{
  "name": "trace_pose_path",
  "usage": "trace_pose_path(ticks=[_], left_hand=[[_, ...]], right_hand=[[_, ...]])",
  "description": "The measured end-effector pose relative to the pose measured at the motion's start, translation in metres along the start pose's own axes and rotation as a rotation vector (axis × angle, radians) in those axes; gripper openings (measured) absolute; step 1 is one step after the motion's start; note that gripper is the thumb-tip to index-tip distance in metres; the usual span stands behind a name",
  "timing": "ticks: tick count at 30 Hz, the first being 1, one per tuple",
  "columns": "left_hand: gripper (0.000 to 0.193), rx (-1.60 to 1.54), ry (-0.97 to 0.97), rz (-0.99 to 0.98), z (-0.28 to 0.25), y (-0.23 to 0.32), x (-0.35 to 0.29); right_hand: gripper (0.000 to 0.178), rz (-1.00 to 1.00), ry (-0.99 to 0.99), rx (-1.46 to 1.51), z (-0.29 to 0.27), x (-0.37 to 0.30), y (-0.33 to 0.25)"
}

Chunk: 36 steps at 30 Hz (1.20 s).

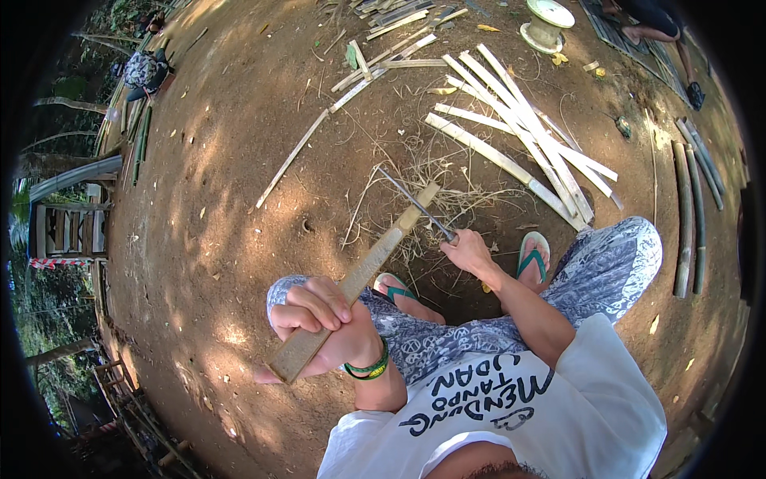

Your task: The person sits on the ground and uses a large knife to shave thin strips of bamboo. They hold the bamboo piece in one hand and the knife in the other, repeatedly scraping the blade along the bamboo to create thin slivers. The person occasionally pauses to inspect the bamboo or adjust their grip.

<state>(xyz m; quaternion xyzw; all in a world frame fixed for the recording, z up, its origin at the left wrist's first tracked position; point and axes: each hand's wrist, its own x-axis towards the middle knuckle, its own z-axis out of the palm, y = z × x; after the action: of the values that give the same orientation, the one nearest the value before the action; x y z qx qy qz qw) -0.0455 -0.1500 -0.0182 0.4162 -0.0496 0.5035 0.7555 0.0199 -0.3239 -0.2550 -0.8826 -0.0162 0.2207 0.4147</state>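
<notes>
My left hand (325, 318) is closed around a flat split bamboo strip (369, 262), which slants up and away to the right. The strip's near end sticks out below my palm. A knife (411, 199) with a long, narrow, dark blade is gripped in my right hand (469, 252). Its blade points up to the left and crosses the strip near the far end; whether the two touch, I cannot tell. Curly pale shavings (447, 195) lie on the ground beyond my right hand, around the blade.
Long pale bamboo strips (519, 128) lie crossed ahead to the right, with more strips (399, 60) farther off. Dark bamboo poles (684, 223) lie at far right. A pale spool-shaped stand (546, 28) is at the back. Other people (144, 72) are far left and at upper right.
</notes>
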Motion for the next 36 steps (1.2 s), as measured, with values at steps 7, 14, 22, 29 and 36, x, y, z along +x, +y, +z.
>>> trace_pose_path(ticks=[7,14,22,29,36], left_hand=[[0.077,0.033,0.038,0.005,-0.001,0.0,0.007],[0.078,0.036,0.044,0.008,-0.015,0.002,0.011],[0.075,0.067,0.111,0.006,-0.016,0.002,0.022],[0.073,0.088,0.141,0.001,-0.009,-0.002,0.03],[0.074,0.066,0.067,-0.014,-0.019,-0.003,0.039]], right_hand=[[0.027,0.038,0.028,0.087,0.025,0.012,0.021],[0.024,-0.172,-0.019,0.162,0.025,0.013,0.018],[0.03,0.018,0.013,-0.017,0.041,0.052,0.061],[0.029,0.187,0.025,-0.082,0.033,0.066,0.075],[0.03,0.284,-0.015,-0.058,0.037,0.073,0.1]])
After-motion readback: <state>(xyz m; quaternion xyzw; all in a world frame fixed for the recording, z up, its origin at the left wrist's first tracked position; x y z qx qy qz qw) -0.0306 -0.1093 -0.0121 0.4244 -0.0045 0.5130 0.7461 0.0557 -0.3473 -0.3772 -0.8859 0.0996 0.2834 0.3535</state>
